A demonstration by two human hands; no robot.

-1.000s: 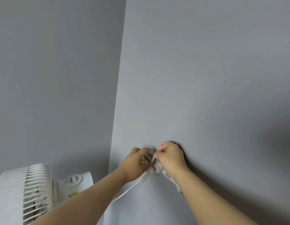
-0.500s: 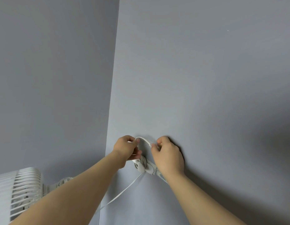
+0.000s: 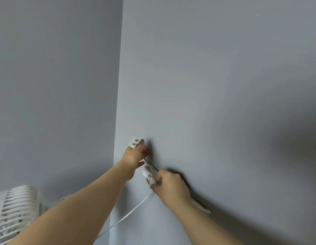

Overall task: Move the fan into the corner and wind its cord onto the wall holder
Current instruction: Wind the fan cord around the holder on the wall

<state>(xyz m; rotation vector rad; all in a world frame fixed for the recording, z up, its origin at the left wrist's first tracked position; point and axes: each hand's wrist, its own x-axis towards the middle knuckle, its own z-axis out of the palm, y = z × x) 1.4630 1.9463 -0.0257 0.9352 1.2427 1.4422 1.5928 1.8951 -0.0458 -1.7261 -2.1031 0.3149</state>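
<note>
Left hand [image 3: 134, 156] gripping plug [image 3: 134, 143] above wall holder [image 3: 150, 175]; right hand [image 3: 171, 187] pinching wound cord [image 3: 130, 212] there.

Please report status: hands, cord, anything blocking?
Left hand holds plug up. Right hand pins cord on holder. Fan at corner. Nothing blocking.

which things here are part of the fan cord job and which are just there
Part of the job:
- white fan, bottom left by the corner
- flat white cord
- plug, held up in the left hand
- wall holder with turns of cord on it, right hand at it

Just there:
- grey walls, otherwise bare
</note>
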